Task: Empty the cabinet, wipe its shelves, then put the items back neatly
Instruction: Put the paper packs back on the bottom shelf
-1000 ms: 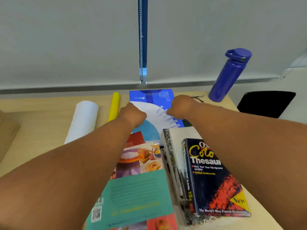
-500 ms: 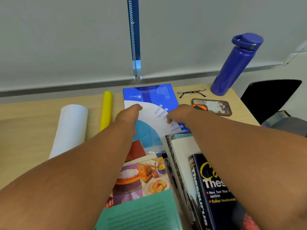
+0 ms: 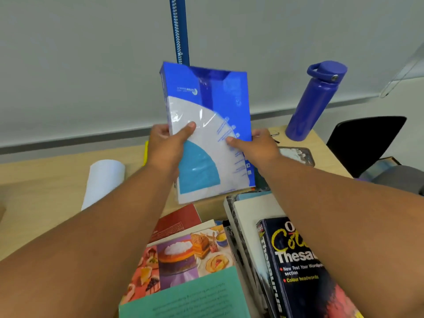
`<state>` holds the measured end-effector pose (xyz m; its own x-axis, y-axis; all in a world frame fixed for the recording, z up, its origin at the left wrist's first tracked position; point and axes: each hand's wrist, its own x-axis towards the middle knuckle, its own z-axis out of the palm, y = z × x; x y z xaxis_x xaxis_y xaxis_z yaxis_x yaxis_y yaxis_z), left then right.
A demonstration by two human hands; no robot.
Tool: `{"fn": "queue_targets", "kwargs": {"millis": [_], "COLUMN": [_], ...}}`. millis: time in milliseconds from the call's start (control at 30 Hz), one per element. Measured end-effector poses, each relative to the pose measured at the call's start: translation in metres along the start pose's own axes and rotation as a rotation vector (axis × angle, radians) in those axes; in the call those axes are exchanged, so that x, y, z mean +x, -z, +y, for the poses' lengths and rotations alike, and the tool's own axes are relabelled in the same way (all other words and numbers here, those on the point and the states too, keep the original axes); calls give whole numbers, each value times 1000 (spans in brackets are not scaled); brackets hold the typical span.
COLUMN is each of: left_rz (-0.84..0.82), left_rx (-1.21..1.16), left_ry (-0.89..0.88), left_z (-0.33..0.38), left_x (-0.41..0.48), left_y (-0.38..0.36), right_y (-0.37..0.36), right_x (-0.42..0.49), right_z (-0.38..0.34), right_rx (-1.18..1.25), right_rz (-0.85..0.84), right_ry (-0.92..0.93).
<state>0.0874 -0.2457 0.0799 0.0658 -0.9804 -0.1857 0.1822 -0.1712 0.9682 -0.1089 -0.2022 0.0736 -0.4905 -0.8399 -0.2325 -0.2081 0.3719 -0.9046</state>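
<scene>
Wooden table [image 3: 46,191], grey wall [image 3: 68,65]; pack [image 3: 206,99] held.

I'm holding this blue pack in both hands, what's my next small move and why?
Probably raise the blue pack higher and draw it toward you: left hand and right hand grip its sides, yet its lower edge hangs close over the table and book stack.

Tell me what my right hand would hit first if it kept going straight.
The blue pack it grips: the right hand points left into it, and past that probably the left hand.
</scene>
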Motion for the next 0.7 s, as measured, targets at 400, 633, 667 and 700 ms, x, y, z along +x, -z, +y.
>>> {"fn": "queue_targets", "kwargs": {"millis": [400,633,667,700], "left_rz": [-353,-475,-483,-491], "left_rx": [-109,-194,-204,-199], "left_ry": [-400,-421,-409,-405], "left_z": [150,166,161,155], "left_x": [-103,-205,-222,-239], "left_y": [-54,-132,-145,-158], "right_y": [122,249,270,290], "right_x": [-93,-174,-182,-190], "right_z": [-108,-106,-97,-86], "right_rx": [455,391,394,408], "right_rz": [88,317,334,342], "right_ry": [394,558,572,565]}}
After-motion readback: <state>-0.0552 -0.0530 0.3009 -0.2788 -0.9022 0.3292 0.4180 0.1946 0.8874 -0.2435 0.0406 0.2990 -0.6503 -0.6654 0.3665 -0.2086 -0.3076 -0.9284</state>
